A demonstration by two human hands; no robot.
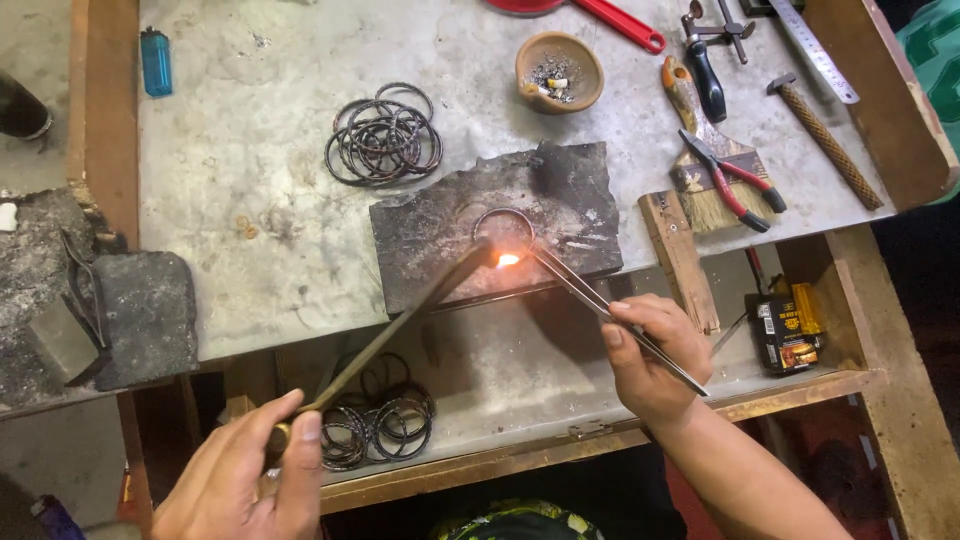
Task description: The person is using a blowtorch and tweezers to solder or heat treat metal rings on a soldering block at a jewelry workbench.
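Metal ring (503, 226) on charred block (430, 245); left hand (250, 470) grips torch (400, 325), right hand (655, 355) grips tweezers (580, 290).

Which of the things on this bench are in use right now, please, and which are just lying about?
In use:
left hand holding thin metal torch pipe
right hand holding long steel tweezers
metal ring on dark charred block

Lying about:
pile of dark bangles
blue lighter
clay ashtray
red-handled pliers
wooden-handled hammer

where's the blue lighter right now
In the head view, the blue lighter lies at the far left of the metal bench top, well left of the pile of dark rings.
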